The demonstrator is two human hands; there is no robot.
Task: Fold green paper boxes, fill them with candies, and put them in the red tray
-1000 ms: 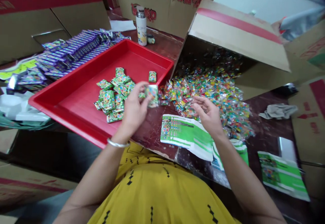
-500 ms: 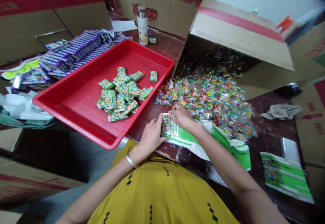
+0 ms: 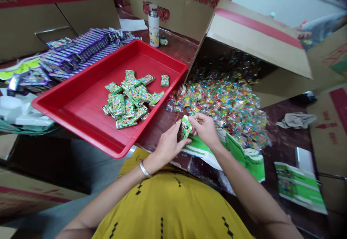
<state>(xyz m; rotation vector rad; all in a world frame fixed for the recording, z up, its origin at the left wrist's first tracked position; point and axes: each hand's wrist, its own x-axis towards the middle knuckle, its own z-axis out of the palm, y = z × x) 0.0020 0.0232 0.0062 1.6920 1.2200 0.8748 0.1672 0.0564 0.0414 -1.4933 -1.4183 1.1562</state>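
My left hand (image 3: 168, 142) grips a small green printed candy box (image 3: 184, 129) near the table's front edge, thumb on the near side. The box is raised and tilted, with a pale flap at its top end. My right hand (image 3: 205, 129) pinches this top end between thumb and fingers. Beneath both hands lies a green and white plastic packaging sheet (image 3: 199, 148). Just beyond them spreads a heap of small clear packets of colourful candy (image 3: 217, 103), spilling from a cardboard box (image 3: 252, 22) on its side. Whether anything is inside the green box is hidden.
Left of my hands, a red tray (image 3: 81, 98) holds a pile of similar green boxes (image 3: 130, 100). Stacked purple boxes (image 3: 86, 49) stand behind it. A bottle (image 3: 153, 27), a grey cloth (image 3: 295, 120) and a green bag (image 3: 299, 186) lie around the table. A person's hand (image 3: 304, 34) shows far right.
The small green box has come up off the plastic sheet into my left hand. My right hand has moved slightly right and down, now pinching the box's top end.
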